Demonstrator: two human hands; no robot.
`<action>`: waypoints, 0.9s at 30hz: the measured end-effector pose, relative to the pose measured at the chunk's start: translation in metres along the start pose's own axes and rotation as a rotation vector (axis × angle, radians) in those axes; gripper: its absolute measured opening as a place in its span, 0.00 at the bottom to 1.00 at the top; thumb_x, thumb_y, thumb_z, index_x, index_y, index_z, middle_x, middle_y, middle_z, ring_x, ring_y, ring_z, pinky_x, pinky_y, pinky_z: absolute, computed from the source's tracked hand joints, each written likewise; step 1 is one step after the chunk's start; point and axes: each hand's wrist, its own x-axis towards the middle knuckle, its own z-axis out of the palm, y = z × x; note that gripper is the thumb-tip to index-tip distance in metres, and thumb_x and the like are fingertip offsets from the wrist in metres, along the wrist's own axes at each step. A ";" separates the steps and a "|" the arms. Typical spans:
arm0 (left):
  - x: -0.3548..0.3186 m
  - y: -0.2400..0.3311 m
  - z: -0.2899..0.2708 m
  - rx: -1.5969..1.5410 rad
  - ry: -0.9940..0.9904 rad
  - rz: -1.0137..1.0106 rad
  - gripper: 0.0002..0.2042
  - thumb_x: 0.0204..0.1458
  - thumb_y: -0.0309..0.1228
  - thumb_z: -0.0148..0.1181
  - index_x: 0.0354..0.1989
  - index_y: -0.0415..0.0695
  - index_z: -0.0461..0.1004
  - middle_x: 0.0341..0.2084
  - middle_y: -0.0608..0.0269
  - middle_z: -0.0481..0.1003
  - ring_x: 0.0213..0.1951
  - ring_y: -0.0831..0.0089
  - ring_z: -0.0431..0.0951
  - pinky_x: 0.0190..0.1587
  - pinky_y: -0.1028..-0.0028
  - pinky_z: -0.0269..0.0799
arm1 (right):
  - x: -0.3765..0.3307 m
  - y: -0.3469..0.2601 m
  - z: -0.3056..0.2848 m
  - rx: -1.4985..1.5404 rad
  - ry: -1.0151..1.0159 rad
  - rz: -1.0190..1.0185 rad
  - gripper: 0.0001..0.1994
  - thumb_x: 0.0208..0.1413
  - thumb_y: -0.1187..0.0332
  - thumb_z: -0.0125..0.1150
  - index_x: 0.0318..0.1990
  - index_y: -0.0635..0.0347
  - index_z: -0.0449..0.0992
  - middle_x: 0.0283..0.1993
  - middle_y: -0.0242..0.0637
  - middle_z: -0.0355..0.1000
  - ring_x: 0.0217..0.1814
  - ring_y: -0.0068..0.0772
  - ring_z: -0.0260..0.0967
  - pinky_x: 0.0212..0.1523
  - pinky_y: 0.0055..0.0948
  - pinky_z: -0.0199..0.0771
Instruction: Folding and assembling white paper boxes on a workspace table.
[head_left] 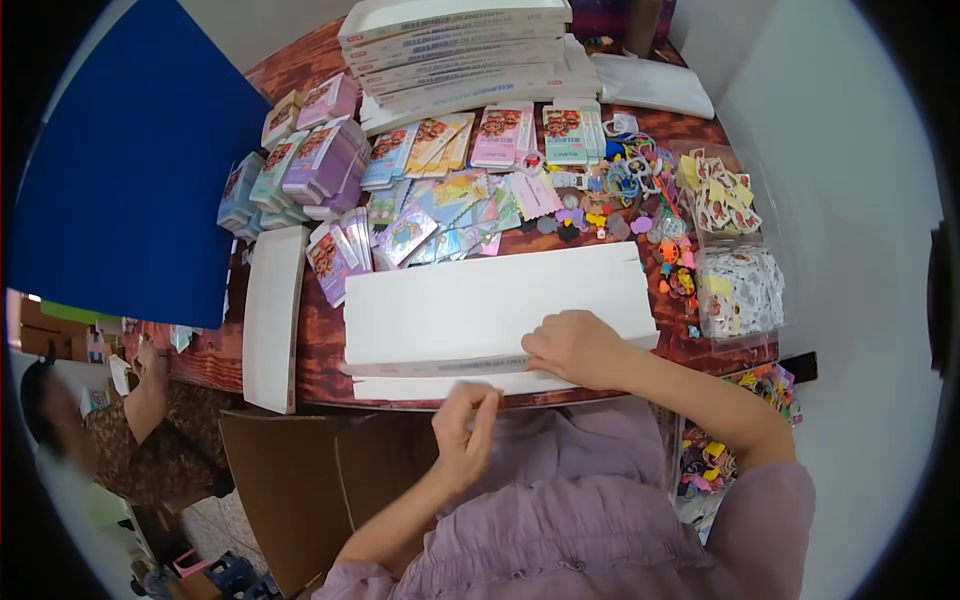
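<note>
A long, flat white cardboard box (490,305) lies crosswise in front of me, its front flap (410,387) folded out along the table edge. My right hand (580,350) is on the box's front edge, right of its middle, with curled fingers gripping the fold. Just off the near edge of the flap is my left hand (466,430), its fingers curled together and slightly blurred. Whether anything is pinched in it is hidden.
Stacked white boxes (455,60) stand at the back. Small card packs (325,160), trinkets (610,190) and bins of stickers (740,290) surround the work area. Another white box (272,320) lies left. A cardboard carton (285,490) stands below; a person (150,430) sits far left.
</note>
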 end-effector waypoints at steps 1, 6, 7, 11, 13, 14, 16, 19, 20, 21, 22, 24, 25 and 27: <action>-0.006 0.014 0.005 -0.002 0.015 0.006 0.16 0.65 0.31 0.53 0.57 0.36 0.69 0.49 0.49 0.76 0.54 0.56 0.75 0.53 0.60 0.72 | 0.005 -0.006 -0.009 -0.002 0.070 -0.051 0.11 0.53 0.60 0.65 0.33 0.55 0.72 0.26 0.33 0.71 0.33 0.37 0.73 0.33 0.34 0.70; 0.006 0.044 0.013 -1.294 0.127 -0.378 0.18 0.69 0.42 0.49 0.52 0.37 0.70 0.47 0.57 0.75 0.45 0.69 0.77 0.47 0.66 0.76 | 0.028 -0.078 -0.014 -0.145 0.147 -0.142 0.06 0.49 0.65 0.60 0.31 0.55 0.71 0.26 0.33 0.70 0.31 0.35 0.70 0.33 0.34 0.68; 0.010 0.061 0.004 -1.341 0.231 -0.569 0.17 0.68 0.41 0.53 0.52 0.37 0.70 0.49 0.57 0.75 0.50 0.68 0.76 0.51 0.66 0.75 | 0.028 -0.095 -0.005 -0.181 0.162 -0.127 0.06 0.46 0.67 0.58 0.30 0.55 0.70 0.26 0.33 0.68 0.31 0.35 0.68 0.33 0.34 0.67; 0.002 0.031 0.000 -1.102 0.480 -0.504 0.21 0.65 0.33 0.56 0.61 0.34 0.64 0.54 0.54 0.73 0.56 0.63 0.74 0.58 0.61 0.72 | 0.017 -0.144 -0.015 -0.340 0.126 -0.131 0.07 0.48 0.68 0.59 0.33 0.58 0.73 0.28 0.34 0.67 0.33 0.35 0.67 0.36 0.32 0.66; 0.004 0.017 -0.015 -1.048 0.447 -0.386 0.23 0.65 0.31 0.56 0.63 0.32 0.62 0.56 0.52 0.72 0.56 0.62 0.74 0.59 0.61 0.72 | 0.007 -0.143 -0.055 0.032 -0.013 -0.243 0.10 0.49 0.69 0.60 0.38 0.61 0.76 0.33 0.37 0.71 0.35 0.37 0.69 0.36 0.35 0.68; 0.002 0.011 -0.026 -0.993 0.414 -0.282 0.25 0.64 0.29 0.56 0.65 0.31 0.59 0.58 0.51 0.71 0.57 0.61 0.74 0.59 0.61 0.72 | 0.008 -0.134 -0.072 -0.033 0.150 -0.217 0.12 0.49 0.70 0.61 0.42 0.62 0.76 0.36 0.38 0.72 0.37 0.39 0.70 0.37 0.37 0.70; 0.012 0.005 -0.060 -0.840 0.279 -0.327 0.25 0.61 0.29 0.60 0.64 0.32 0.62 0.55 0.51 0.74 0.54 0.61 0.77 0.58 0.62 0.74 | 0.012 -0.104 -0.102 -0.176 0.449 -0.122 0.20 0.48 0.74 0.63 0.51 0.63 0.75 0.43 0.42 0.76 0.42 0.45 0.74 0.39 0.41 0.74; 0.039 -0.006 -0.098 -0.777 -0.105 -0.326 0.25 0.59 0.31 0.63 0.62 0.32 0.67 0.52 0.53 0.77 0.50 0.64 0.80 0.55 0.63 0.76 | 0.026 -0.057 -0.113 -0.448 0.609 -0.074 0.23 0.48 0.75 0.65 0.54 0.61 0.74 0.58 0.45 0.70 0.60 0.48 0.67 0.57 0.45 0.70; 0.052 -0.007 -0.100 -0.779 -0.124 -0.316 0.25 0.59 0.31 0.63 0.62 0.32 0.67 0.52 0.53 0.77 0.50 0.64 0.80 0.55 0.63 0.76 | 0.025 -0.047 -0.109 -0.509 0.591 -0.097 0.23 0.48 0.75 0.66 0.55 0.60 0.74 0.60 0.45 0.69 0.63 0.48 0.65 0.60 0.46 0.68; 0.062 -0.009 -0.102 -0.767 -0.238 -0.346 0.25 0.59 0.31 0.63 0.62 0.32 0.66 0.52 0.54 0.76 0.51 0.65 0.80 0.55 0.64 0.76 | 0.024 -0.043 -0.106 -0.521 0.593 -0.092 0.23 0.48 0.75 0.66 0.55 0.60 0.74 0.60 0.45 0.69 0.63 0.48 0.65 0.60 0.46 0.68; 0.074 -0.010 -0.103 -0.749 -0.359 -0.376 0.26 0.58 0.31 0.64 0.62 0.33 0.66 0.52 0.54 0.76 0.51 0.65 0.79 0.55 0.64 0.76 | 0.023 -0.041 -0.102 -0.553 0.635 -0.169 0.21 0.48 0.74 0.65 0.52 0.59 0.75 0.58 0.43 0.70 0.61 0.46 0.66 0.59 0.45 0.69; 0.105 -0.009 -0.098 -0.661 -0.449 -0.361 0.27 0.57 0.33 0.65 0.63 0.34 0.67 0.52 0.56 0.77 0.51 0.67 0.79 0.54 0.66 0.76 | 0.016 -0.042 -0.105 -0.592 0.673 -0.231 0.19 0.47 0.73 0.65 0.49 0.59 0.76 0.55 0.42 0.72 0.59 0.44 0.68 0.57 0.43 0.70; 0.122 -0.007 -0.095 -0.538 -0.548 -0.358 0.28 0.57 0.34 0.66 0.63 0.34 0.66 0.52 0.56 0.77 0.51 0.68 0.79 0.54 0.67 0.75 | 0.012 -0.043 -0.112 -0.637 0.608 -0.297 0.16 0.46 0.72 0.64 0.45 0.59 0.76 0.51 0.40 0.72 0.55 0.42 0.69 0.55 0.41 0.71; 0.149 0.000 -0.090 -0.413 -0.656 -0.362 0.29 0.57 0.35 0.66 0.64 0.35 0.66 0.52 0.56 0.77 0.50 0.69 0.79 0.55 0.68 0.75 | 0.007 -0.037 -0.117 -0.675 0.427 -0.371 0.09 0.42 0.69 0.60 0.32 0.58 0.73 0.37 0.35 0.71 0.43 0.35 0.71 0.45 0.34 0.72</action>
